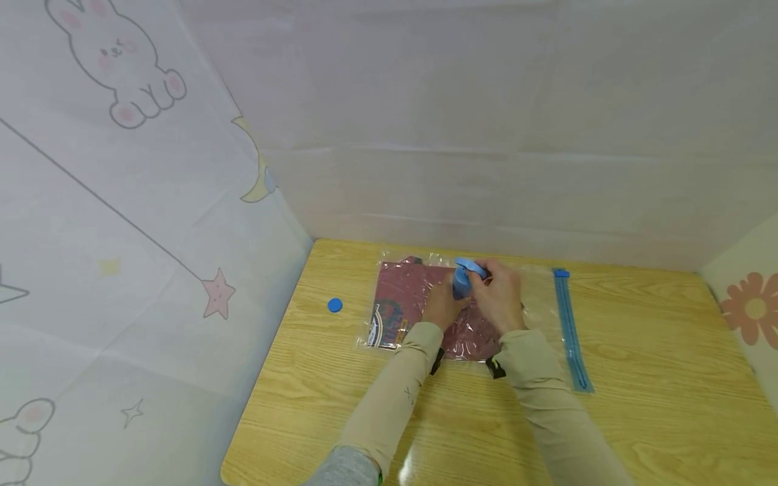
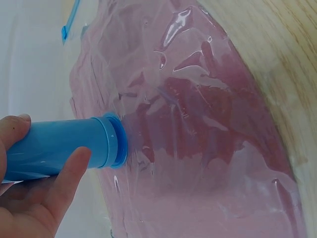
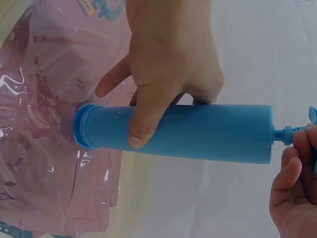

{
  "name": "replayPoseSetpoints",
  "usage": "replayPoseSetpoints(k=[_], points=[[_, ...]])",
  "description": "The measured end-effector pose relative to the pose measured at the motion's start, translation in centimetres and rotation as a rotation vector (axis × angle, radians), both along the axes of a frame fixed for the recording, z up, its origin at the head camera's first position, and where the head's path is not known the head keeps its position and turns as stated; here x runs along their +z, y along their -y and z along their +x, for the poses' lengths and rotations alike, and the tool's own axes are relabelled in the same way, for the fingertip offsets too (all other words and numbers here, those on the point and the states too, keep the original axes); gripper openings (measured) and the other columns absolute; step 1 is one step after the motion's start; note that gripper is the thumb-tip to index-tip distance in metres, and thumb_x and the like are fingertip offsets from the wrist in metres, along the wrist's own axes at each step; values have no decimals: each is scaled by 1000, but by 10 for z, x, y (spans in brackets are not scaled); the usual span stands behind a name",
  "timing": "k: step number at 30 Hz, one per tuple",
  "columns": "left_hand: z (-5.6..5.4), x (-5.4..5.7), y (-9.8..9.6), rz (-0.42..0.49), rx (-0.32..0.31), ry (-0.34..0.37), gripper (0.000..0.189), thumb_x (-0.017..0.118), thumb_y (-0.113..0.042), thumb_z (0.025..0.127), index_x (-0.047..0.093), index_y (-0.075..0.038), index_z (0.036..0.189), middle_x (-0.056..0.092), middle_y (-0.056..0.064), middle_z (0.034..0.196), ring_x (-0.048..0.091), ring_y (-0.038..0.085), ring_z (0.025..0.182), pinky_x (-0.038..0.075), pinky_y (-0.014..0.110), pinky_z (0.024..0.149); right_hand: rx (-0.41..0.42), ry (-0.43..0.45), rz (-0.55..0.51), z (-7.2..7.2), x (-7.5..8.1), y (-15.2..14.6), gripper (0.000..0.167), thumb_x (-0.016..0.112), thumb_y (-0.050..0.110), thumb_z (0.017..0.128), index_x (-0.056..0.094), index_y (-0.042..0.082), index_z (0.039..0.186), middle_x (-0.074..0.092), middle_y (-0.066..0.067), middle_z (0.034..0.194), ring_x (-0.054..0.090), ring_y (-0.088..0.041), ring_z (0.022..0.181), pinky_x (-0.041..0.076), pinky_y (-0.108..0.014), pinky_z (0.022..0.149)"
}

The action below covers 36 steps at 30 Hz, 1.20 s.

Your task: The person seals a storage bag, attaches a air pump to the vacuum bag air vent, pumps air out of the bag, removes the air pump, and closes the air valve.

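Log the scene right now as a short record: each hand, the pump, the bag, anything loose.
left hand: grips the barrel of the blue pump
right hand: holds the pump's handle
pump: its collar end meets the bag; a short length of rod shows
bag: clear, flat on the table, maroon contents inside
zip: blue strip at the bag's right end; sealed or not, cannot tell
loose: blue disc on the table, left of the bag
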<state>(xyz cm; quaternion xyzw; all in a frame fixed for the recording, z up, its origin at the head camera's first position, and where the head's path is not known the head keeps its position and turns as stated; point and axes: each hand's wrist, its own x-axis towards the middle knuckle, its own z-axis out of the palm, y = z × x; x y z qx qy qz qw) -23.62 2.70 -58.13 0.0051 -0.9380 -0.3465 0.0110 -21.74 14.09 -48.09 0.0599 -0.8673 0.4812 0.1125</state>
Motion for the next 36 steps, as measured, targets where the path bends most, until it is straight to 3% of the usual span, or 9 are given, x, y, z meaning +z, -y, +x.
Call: replayPoseSetpoints(k=[9, 17, 27, 36], points=[[2, -1, 0, -19, -12, -32, 51, 74, -22, 86, 51, -10, 131, 70, 13, 114, 68, 26, 104, 55, 36, 88, -11, 23, 18, -1, -8, 0, 19, 63, 12, 91, 68, 1, 106, 70, -18, 91, 61, -26, 72, 46, -28, 59], [2, -2, 1, 7, -17, -4, 53, 72, -24, 88, 48, -12, 134, 69, 13, 116, 68, 26, 105, 56, 37, 88, -29, 6, 20, 0, -6, 3, 19, 62, 11, 92, 69, 0, 106, 70, -17, 87, 58, -23, 67, 44, -27, 57], [0, -2, 0, 8, -17, 21, 55, 71, -25, 88, 47, -12, 135, 68, 12, 119, 66, 26, 109, 54, 37, 92, -42, 19, -21, 4, 3, 4, 22, 61, 12, 93, 68, 0, 111, 70, -18, 91, 57, -23, 71, 43, -27, 61], [1, 4, 0, 18, -7, 81, 53, 70, -25, 89, 47, -12, 134, 67, 13, 121, 65, 26, 111, 54, 38, 93, -43, 38, -55, 8, 16, 4, 22, 62, 14, 93, 69, 0, 110, 69, -17, 91, 57, -22, 73, 44, -26, 61]])
